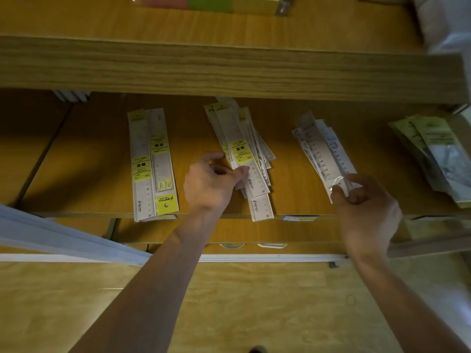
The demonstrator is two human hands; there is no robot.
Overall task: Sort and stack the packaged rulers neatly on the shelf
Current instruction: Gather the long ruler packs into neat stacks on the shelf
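Observation:
Three groups of packaged rulers lie on the wooden shelf (285, 154). A neat left stack (151, 164) with yellow labels overhangs the front edge. The middle pile (242, 149) is fanned and untidy; my left hand (211, 182) touches its lower left side, thumb and fingers pinching the packets' edge. The right bundle (322, 151) of clear packaged rulers with printed scales is tilted, and my right hand (364, 207) grips its near end between thumb and fingers.
A thick upper shelf board (229, 70) overhangs the back of the shelf. Other packaged goods (433, 149) lie at the far right. A pale sheet edge (63, 238) juts in at the lower left. Coloured pads (193, 2) sit on the top shelf.

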